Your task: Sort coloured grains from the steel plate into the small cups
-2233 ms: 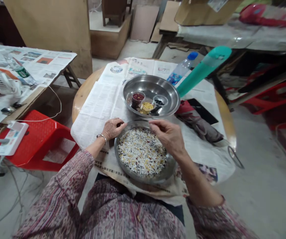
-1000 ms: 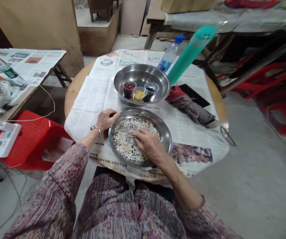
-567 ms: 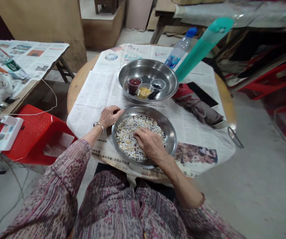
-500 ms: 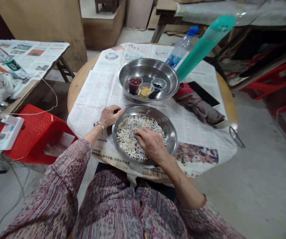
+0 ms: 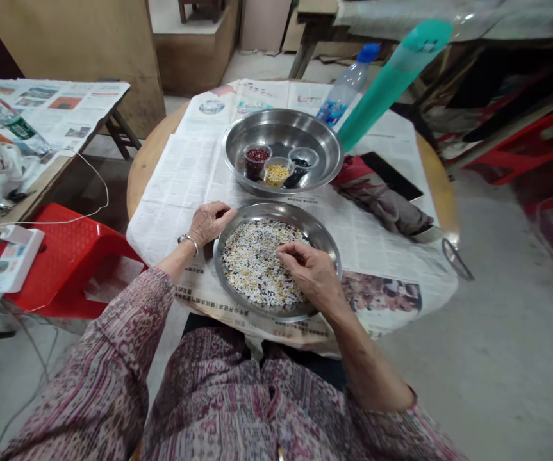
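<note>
A shallow metal basin (image 5: 325, 242) near my lap holds a mix of white rice-like grains (image 5: 252, 266) with yellow, dark red and black beans among them. At its upper left rim, my left hand (image 5: 207, 223) has bent fingers closed on the edge; a bracelet circles that wrist. Over the right part of the grains is my right hand (image 5: 312, 272), thumb and fingertips pinched together. Whatever is between them is too small to make out. Behind stands a second metal basin (image 5: 324, 144) with clear cups of red beans (image 5: 258, 155), yellow beans (image 5: 277, 173) and black beans (image 5: 301, 163).
Newspaper (image 5: 180, 173) covers the round table. A plastic bottle (image 5: 348, 89), a long green tube-shaped object (image 5: 391, 89), a folded umbrella (image 5: 382, 202) and a dark phone-like slab (image 5: 394, 174) lie or stand right of the far basin. A red stool (image 5: 74, 256) bears a power strip (image 5: 14, 259).
My right hand has moved to the right and lifted slightly from the grains, its fingertips now pinched. My left hand stays at the basin's rim.
</note>
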### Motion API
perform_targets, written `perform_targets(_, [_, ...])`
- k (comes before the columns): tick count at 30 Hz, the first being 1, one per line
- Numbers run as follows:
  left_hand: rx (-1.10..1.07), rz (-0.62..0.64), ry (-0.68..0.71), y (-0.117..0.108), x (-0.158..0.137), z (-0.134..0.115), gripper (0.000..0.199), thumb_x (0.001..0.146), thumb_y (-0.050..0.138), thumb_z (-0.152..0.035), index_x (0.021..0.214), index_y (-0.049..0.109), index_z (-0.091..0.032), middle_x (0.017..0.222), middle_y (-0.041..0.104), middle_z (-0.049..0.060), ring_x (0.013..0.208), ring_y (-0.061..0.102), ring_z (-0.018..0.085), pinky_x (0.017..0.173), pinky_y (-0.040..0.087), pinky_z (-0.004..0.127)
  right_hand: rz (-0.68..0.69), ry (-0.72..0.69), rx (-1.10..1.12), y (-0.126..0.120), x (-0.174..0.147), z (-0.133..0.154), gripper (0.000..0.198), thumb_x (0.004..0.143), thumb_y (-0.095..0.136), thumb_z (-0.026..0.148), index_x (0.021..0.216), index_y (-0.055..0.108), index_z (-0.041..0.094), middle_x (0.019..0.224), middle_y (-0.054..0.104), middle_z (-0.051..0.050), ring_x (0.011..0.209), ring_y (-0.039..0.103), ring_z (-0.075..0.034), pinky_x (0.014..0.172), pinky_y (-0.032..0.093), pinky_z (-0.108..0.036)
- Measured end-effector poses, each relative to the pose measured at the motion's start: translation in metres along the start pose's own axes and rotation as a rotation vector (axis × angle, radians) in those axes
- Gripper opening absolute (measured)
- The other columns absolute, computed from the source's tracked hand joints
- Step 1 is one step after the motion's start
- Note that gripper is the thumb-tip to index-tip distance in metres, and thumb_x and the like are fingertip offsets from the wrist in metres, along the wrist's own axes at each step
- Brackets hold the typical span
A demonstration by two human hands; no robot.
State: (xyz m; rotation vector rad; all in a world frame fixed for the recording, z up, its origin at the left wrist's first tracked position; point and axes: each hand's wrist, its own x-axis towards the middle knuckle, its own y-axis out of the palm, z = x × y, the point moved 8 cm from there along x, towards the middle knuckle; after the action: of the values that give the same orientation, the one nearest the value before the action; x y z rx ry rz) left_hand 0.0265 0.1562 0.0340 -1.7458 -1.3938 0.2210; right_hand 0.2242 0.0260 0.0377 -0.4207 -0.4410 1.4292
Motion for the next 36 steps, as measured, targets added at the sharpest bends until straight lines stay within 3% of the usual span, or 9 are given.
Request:
perform_targets(8, [0.0, -0.002, 0.008, 0.0, 0.0, 0.001, 0.032, 0.09, 0.053, -0.04, 0.073, 0.069, -0.018, 0.073, 0.071, 0.005, 0.067, 0.06, 0.015, 0.067, 0.045, 0.029, 0.011, -0.078, -0.112, -0.002, -0.004, 0.002, 0.019, 0.078, 0.052, 0.028, 0.079, 0.068, 0.019, 0.073, 0.068, -0.004, 0.065, 0.059, -0.016, 0.063, 0.043, -0.03])
perform_targets(11, [0.0, 0.002, 0.005, 0.0, 0.0, 0.001, 0.032, 0.09, 0.053, -0.04, 0.073, 0.069, -0.019, 0.073, 0.071, 0.004, 0.068, 0.06, 0.015, 0.068, 0.045, 0.028, 0.032, -0.002, 0.02, 0.003, -0.003, -0.004, 0.017, 0.076, 0.055, 0.03, 0.079, 0.068, 0.019, 0.07, 0.067, -0.002, 0.06, 0.055, -0.013, 0.059, 0.042, -0.028])
perform_targets(15, [-0.004, -0.002, 0.009, 0.0, 0.0, 0.001, 0.031, 0.09, 0.053, -0.04, 0.073, 0.069, -0.019, 0.073, 0.071, 0.005, 0.068, 0.06, 0.015, 0.068, 0.045, 0.028, 0.051, 0.2, 0.387, 0.008, -0.003, -0.016, 0.016, 0.068, 0.066, 0.033, 0.077, 0.066, 0.02, 0.06, 0.058, 0.003, 0.053, 0.047, -0.01, 0.051, 0.036, -0.024])
perform_targets(19, [-0.004, -0.003, 0.003, 0.0, 0.0, 0.001, 0.032, 0.09, 0.052, -0.04, 0.072, 0.069, -0.02, 0.072, 0.071, 0.004, 0.066, 0.059, 0.014, 0.066, 0.044, 0.029, 0.095, 0.332, 0.631, 0.01, -0.005, -0.019, 0.023, 0.062, 0.074, 0.032, 0.078, 0.063, 0.02, 0.067, 0.063, 0.002, 0.055, 0.052, -0.009, 0.049, 0.038, -0.022])
perform_targets(28, [-0.009, 0.0, 0.0, -0.001, 0.001, -0.001, 0.033, 0.09, 0.053, -0.04, 0.072, 0.07, -0.018, 0.072, 0.071, 0.004, 0.065, 0.059, 0.014, 0.065, 0.044, 0.028, 0.13, 0.445, 0.799, 0.016, -0.009, -0.027, 0.026, 0.061, 0.076, 0.031, 0.081, 0.067, 0.017, 0.073, 0.069, -0.002, 0.058, 0.059, -0.01, 0.051, 0.048, -0.023])
perform_targets(36, [-0.011, -0.008, 0.001, -0.001, 0.001, -0.001, 0.032, 0.089, 0.053, -0.039, 0.072, 0.069, -0.019, 0.074, 0.072, 0.004, 0.068, 0.06, 0.015, 0.067, 0.045, 0.029, 0.118, 0.4, 0.722, 0.014, -0.007, -0.03, 0.027, 0.062, 0.075, 0.033, 0.083, 0.067, 0.017, 0.075, 0.071, -0.004, 0.06, 0.06, -0.012, 0.053, 0.049, -0.025])
